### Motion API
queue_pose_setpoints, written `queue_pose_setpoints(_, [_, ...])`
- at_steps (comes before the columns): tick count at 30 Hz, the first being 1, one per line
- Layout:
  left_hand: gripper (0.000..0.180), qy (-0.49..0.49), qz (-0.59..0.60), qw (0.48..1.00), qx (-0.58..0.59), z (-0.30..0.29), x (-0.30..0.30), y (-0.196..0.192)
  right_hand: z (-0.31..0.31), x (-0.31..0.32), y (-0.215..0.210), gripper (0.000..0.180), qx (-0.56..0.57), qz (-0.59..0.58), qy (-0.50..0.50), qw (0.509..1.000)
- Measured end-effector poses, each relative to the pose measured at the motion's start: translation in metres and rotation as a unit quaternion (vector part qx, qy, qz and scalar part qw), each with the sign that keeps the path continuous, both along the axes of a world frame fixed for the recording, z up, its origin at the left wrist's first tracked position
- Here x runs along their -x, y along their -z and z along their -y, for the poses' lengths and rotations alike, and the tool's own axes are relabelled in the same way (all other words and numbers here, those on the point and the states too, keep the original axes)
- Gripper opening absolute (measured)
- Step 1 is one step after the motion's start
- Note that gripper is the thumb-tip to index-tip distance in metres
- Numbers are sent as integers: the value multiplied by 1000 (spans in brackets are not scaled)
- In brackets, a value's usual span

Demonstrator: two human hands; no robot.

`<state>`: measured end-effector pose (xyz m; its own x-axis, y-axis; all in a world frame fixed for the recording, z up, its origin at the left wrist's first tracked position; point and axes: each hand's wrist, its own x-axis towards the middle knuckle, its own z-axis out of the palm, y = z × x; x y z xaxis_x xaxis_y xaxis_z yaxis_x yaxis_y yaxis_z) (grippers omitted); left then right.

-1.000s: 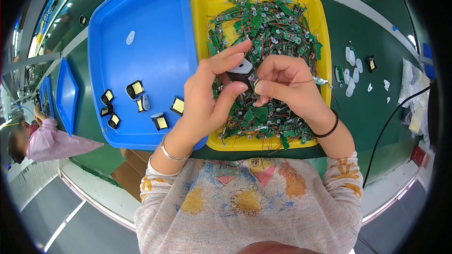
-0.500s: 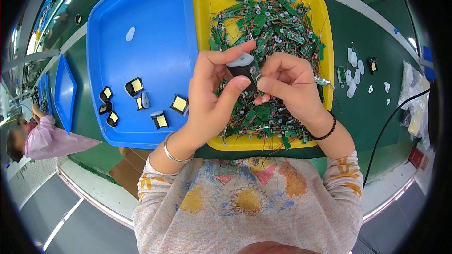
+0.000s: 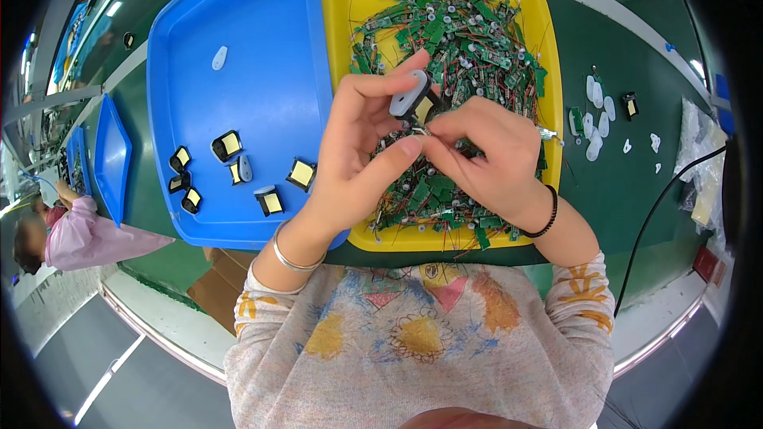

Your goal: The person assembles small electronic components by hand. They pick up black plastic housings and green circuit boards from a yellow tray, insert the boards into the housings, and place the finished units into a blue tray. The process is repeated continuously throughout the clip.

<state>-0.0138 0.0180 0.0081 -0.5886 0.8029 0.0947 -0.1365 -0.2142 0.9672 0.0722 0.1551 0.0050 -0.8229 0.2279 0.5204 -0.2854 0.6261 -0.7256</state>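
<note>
My left hand (image 3: 358, 139), with a silver bangle at its wrist, grips a small black casing (image 3: 427, 86) that has a light-grey end piece (image 3: 408, 95) and a pale yellow pad on one side. It holds the casing tilted between thumb and fingers, above a yellow tray (image 3: 338, 24) heaped with green circuit boards (image 3: 493, 56) and thin wires. My right hand (image 3: 493, 151) is closed, its thumb and forefinger pinched against the casing's lower end beside my left thumb. Whatever those fingertips pinch is too small and covered to make out.
A blue tray (image 3: 238, 95) on the left holds several black casings (image 3: 226, 145) with yellow pads and a grey oval piece (image 3: 219, 58). Right of the yellow tray lie white oval pieces (image 3: 594, 143), a black casing (image 3: 630, 106), plastic bags (image 3: 699, 159) and a black cable (image 3: 648, 226). Another person (image 3: 87, 230) is at far left.
The casing has been turned in my left hand, so its grey end piece and yellow pad now show. The green board seen at its side is now hidden by my right fingers.
</note>
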Motion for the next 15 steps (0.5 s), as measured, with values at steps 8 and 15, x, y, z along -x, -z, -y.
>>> queue_pose_setpoints(8, [33,-21,15,999,-37,-3,-3,1,0,-1,2,16,-61,-38,-3,997])
queue_pose_setpoints(15, [34,-21,-19,1000,10,2,1,-1,-7,-3,1,12,226,85,-101,965])
